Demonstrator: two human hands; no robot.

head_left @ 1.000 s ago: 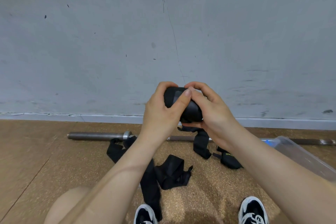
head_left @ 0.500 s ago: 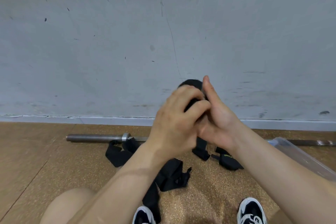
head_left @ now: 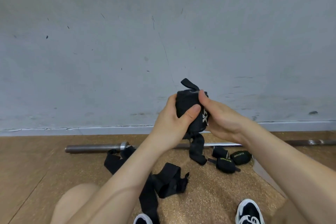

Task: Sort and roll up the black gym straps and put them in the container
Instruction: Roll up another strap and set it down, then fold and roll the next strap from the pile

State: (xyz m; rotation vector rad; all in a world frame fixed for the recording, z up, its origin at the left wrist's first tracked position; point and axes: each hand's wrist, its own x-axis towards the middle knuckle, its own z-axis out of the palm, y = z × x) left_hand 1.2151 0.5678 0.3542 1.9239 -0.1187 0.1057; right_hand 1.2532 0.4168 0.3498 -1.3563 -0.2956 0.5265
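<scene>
arms (head_left: 127, 178): bare | knee (head_left: 76, 200): bare | shoes (head_left: 249, 211): black sneakers, white stripes and edging

Both hands meet just right of the frame's centre, closed round a rolled strap (head_left: 185, 103). The left hand (head_left: 169, 122) cups the roll from its 9 o'clock side, with the thumb laid across the front face. The right hand (head_left: 225, 120) grips from 3 o'clock, its thumb pressed near the roll's top edge and its other fingers hidden behind. The bare left forearm (head_left: 127, 178) comes in from 7 o'clock, the bare right forearm (head_left: 281, 160) from 4 o'clock. A bare knee (head_left: 76, 203) shows at 7 o'clock.
</scene>
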